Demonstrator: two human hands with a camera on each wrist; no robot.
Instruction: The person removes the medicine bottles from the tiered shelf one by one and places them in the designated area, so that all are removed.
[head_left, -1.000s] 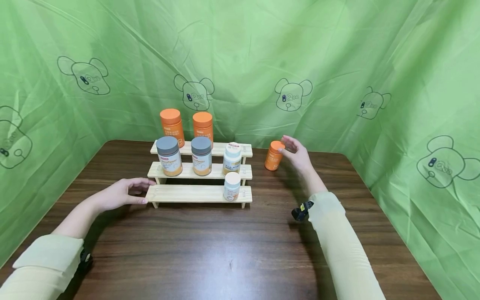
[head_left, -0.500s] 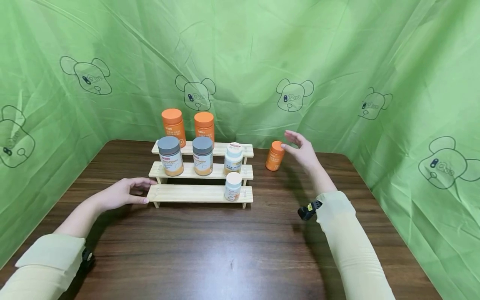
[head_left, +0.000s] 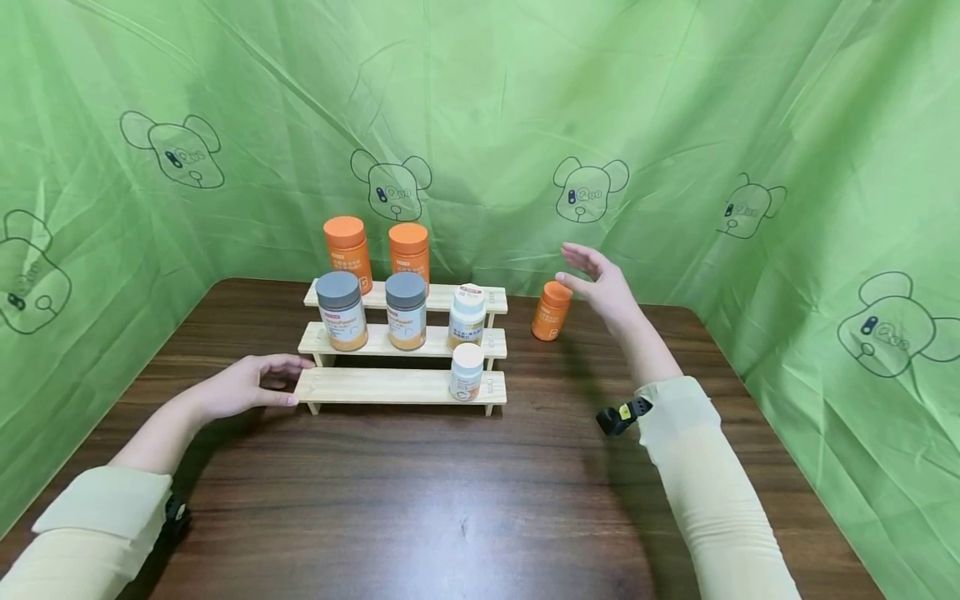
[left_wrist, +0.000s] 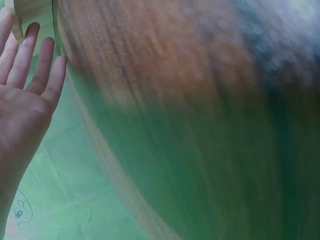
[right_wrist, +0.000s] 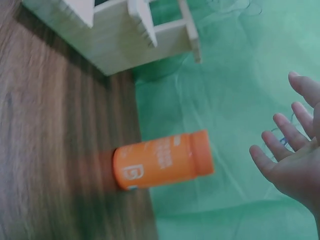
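An orange bottle [head_left: 551,311] stands upright on the table to the right of a three-tier wooden rack [head_left: 375,387]. My right hand [head_left: 603,287] hovers by its cap with spread fingers. In the right wrist view a gap separates this hand [right_wrist: 295,150] from the bottle [right_wrist: 160,160]. My left hand [head_left: 236,387] lies at the left end of the rack's lowest tier. Its fingers look nearly straight in the left wrist view, with the fingertips [left_wrist: 31,30] by the rack's wooden end [left_wrist: 16,22]; whether they touch it I cannot tell.
Two orange bottles [head_left: 347,250] stand on the top tier. Two grey-capped jars [head_left: 342,321] and a white-capped bottle [head_left: 467,317] are on the middle one. A small white bottle [head_left: 466,375] sits at the right of the lowest tier. Green cloth [head_left: 480,108] surrounds the dark wooden table [head_left: 420,483].
My right hand has risen from beside the orange bottle's cap to just above it. The bottle stays in place, and my left hand has hardly moved.
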